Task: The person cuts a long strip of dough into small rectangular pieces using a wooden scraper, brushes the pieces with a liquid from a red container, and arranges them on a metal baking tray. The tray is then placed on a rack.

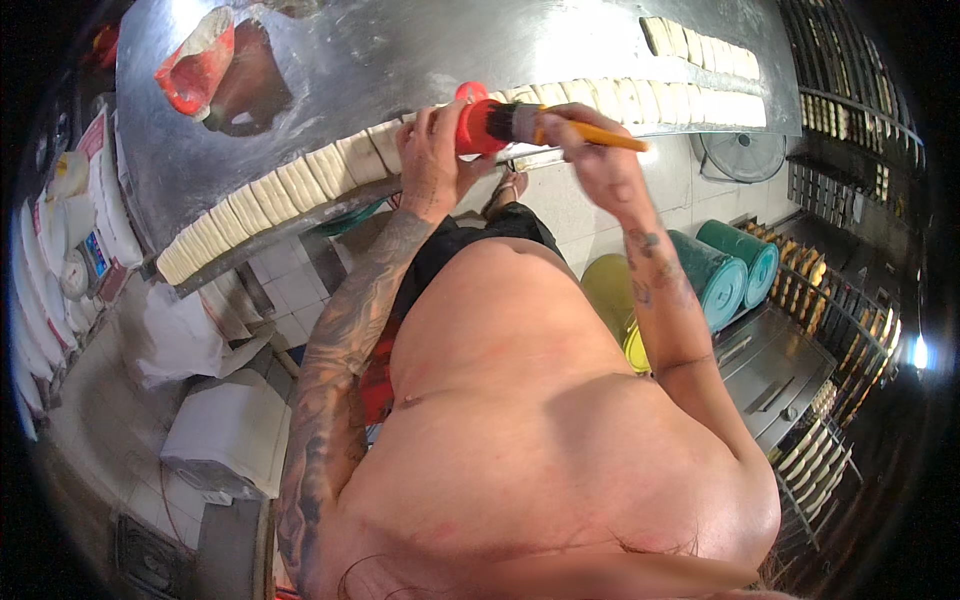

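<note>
My left hand point(435, 154) holds a red plastic cup point(474, 129) above the near edge of a metal worktable point(390, 67). In my right hand point(604, 161) is a flat brush point(529, 124) with a yellow handle, a metal band and dark bristles. Its bristles are at the mouth of the cup; how far they reach inside is hidden. Beneath and beside the hands, a long row of cut dough pieces point(285, 187) follows the table's near edge. A shorter row of dough pieces point(701, 49) lies farther back on the right.
A flour-dusted red scoop-like container point(196, 67) rests at the table's far left. Green lidded bins point(724, 281) and a floor fan point(742, 156) are on the right, near racks point(847, 120) of dough. Stacked sacks point(41, 277) and a white box point(229, 431) occupy the left side.
</note>
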A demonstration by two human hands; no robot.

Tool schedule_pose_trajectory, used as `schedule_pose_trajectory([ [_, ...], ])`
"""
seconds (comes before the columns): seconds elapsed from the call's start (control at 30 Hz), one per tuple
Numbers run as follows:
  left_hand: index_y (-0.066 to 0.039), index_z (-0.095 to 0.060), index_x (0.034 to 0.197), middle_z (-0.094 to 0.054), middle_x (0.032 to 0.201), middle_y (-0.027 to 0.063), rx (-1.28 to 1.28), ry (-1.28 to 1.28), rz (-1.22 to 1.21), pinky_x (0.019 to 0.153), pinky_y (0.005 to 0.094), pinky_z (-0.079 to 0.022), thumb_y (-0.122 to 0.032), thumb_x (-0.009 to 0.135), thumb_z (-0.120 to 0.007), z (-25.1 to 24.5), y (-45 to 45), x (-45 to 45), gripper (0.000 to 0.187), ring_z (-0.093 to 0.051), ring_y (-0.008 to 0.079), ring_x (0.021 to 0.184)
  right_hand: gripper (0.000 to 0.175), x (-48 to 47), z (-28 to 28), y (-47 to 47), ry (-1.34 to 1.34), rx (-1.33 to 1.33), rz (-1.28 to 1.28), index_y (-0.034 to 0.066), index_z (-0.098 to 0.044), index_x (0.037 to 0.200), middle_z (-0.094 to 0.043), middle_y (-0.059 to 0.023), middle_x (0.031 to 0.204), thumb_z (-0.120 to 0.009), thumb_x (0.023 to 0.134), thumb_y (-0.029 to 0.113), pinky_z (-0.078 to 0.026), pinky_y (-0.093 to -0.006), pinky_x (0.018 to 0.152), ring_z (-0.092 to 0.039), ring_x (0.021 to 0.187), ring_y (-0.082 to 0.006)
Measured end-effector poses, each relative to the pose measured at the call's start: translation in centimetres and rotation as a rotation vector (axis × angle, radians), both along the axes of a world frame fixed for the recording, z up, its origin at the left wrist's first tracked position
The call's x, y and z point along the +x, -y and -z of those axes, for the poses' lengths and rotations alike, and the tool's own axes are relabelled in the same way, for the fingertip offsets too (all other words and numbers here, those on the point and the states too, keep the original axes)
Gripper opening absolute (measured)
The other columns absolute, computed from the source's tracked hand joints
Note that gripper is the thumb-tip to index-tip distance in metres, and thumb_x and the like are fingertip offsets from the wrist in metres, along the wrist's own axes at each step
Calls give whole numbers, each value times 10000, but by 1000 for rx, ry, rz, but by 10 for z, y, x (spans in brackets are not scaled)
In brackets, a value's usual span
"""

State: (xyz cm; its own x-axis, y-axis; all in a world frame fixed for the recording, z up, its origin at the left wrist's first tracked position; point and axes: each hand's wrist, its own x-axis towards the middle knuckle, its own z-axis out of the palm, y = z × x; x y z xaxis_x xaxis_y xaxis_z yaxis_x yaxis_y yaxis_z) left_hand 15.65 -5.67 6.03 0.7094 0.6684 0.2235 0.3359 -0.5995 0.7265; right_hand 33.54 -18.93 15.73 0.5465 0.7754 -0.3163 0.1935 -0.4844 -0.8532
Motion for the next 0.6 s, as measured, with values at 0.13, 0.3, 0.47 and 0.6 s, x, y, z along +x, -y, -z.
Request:
schedule_pose_trajectory([
  [0.13,-82,-597,1281,-633,1153,148,-9,-72,-123,950,520,-473,-263,697,-920,5,14,21,691,-590,378,1121,424,89,55,53,-297,51,214,17,-691,1195,-712,-60,967,-630,1002,389,-489,-276,737,-608,862,-128],
  [0.3,-54,-592,1249,-622,1162,154,-24,-111,-242,944,514,-455,-313,720,-922,-10,53,47,676,-592,370,1099,425,257,91,159,114,-29,352,51,-711,1206,-742,-87,1101,-584,1015,409,-537,-335,869,-675,991,-182],
  [0.47,-24,-578,1237,-616,1162,143,-130,-91,-335,952,483,-469,-275,753,-922,-34,92,75,644,-597,348,1086,303,265,73,159,689,-295,-225,76,-750,1129,-756,-131,1129,-615,859,56,-601,-406,843,-727,997,-325],
  [0.6,-23,-575,1244,-614,1172,145,-139,-46,-333,957,480,-468,-252,737,-933,-46,100,109,662,-593,347,1099,226,168,129,111,20,129,-384,67,-750,1092,-720,-158,1182,-636,906,124,-538,-393,949,-669,1097,-289],
])
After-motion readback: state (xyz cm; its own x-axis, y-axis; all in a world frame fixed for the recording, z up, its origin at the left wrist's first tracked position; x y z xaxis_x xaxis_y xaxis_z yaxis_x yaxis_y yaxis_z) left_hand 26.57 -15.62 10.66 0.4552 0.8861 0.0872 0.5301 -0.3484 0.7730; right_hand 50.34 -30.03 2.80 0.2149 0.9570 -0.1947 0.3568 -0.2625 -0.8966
